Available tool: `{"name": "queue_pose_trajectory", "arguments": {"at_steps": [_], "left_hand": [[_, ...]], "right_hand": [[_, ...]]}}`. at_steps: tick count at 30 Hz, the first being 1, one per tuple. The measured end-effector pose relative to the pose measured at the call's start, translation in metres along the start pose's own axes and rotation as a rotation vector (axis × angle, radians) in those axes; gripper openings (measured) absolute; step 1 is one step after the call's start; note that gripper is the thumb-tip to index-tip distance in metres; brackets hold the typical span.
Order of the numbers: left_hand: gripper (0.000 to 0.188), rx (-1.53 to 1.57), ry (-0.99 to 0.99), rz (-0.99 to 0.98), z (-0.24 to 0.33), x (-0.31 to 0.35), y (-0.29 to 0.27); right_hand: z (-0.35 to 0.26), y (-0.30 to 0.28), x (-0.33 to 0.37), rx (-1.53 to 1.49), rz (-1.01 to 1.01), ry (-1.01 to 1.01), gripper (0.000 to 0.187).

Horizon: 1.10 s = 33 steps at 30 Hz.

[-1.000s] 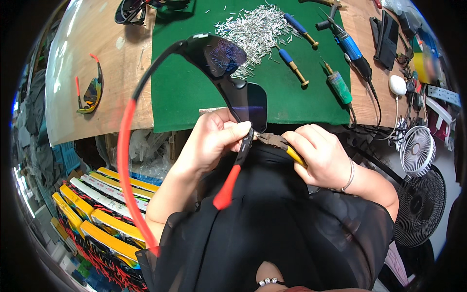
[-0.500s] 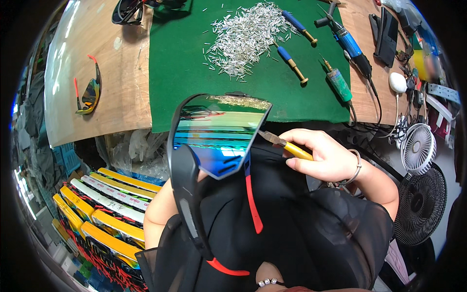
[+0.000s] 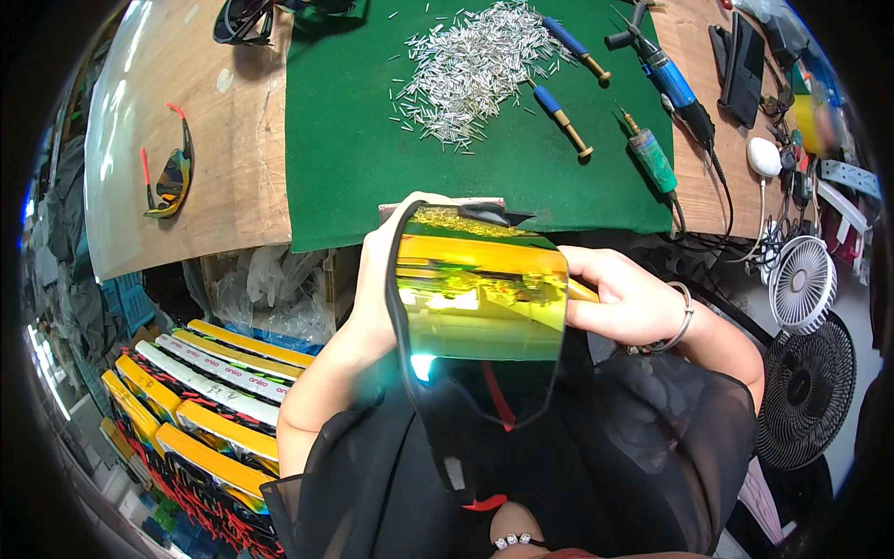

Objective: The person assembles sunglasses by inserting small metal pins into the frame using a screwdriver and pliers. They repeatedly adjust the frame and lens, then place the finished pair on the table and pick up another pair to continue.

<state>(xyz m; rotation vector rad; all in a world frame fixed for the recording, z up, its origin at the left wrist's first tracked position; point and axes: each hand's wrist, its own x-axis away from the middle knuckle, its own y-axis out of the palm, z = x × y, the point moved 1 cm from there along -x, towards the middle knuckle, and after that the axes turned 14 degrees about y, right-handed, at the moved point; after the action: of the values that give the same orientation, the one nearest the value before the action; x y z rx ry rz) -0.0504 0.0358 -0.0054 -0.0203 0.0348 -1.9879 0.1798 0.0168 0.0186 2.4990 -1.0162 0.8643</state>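
Large wraparound sunglasses with a yellow-green mirrored lens, black frame and red temple tips are held over my lap by my left hand. Its fingers wrap the upper left of the frame and are partly hidden behind it. One temple hangs down toward me, while the other shows dimly through the lens. At the lens's right edge, my right hand is closed around yellow-handled pliers. Their jaws are hidden behind the lens, so I cannot tell whether they touch the sunglasses.
On the green mat lies a pile of small metal pins, with blue-handled screwdrivers, a green handheld tool and a blue one beside it. Other sunglasses rest at left. Yellow-and-white trays stand lower left, fans at right.
The sunglasses have moved right and turned, their lens reflection going from blue-green to yellow. My left hand now shows at the frame's upper left. The pliers' jaws have become hidden behind the lens.
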Motion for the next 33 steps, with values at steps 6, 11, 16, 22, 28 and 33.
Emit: {"name": "queue_pose_trajectory", "arguments": {"at_steps": [6, 11, 16, 22, 28, 33], "left_hand": [[0.033, 0.060, -0.192, -0.154, -0.001, -0.005, -0.008], [0.016, 0.453, -0.226, 0.222, 0.014, -0.003, 0.011], [0.016, 0.441, -0.413, 0.075, 0.023, -0.011, 0.003], [0.013, 0.645, -0.459, -0.013, 0.004, -0.011, 0.003], [0.014, 0.183, -0.131, 0.195, -0.005, 0.009, 0.013], [0.032, 0.263, 0.003, 0.091, -0.004, 0.009, 0.011]], "right_hand": [[-0.004, -0.001, 0.001, -0.015, -0.006, 0.015, 0.027], [-0.013, -0.002, 0.005, 0.084, 0.034, 0.041, 0.026], [-0.012, 0.009, 0.011, 0.602, 0.433, -0.328, 0.030], [-0.013, 0.009, 0.013, 0.921, 0.560, -0.359, 0.035], [-0.019, -0.002, 0.014, 0.496, 0.226, -0.123, 0.033], [-0.010, -0.005, 0.007, 0.259, 0.097, -0.062, 0.031]]}}
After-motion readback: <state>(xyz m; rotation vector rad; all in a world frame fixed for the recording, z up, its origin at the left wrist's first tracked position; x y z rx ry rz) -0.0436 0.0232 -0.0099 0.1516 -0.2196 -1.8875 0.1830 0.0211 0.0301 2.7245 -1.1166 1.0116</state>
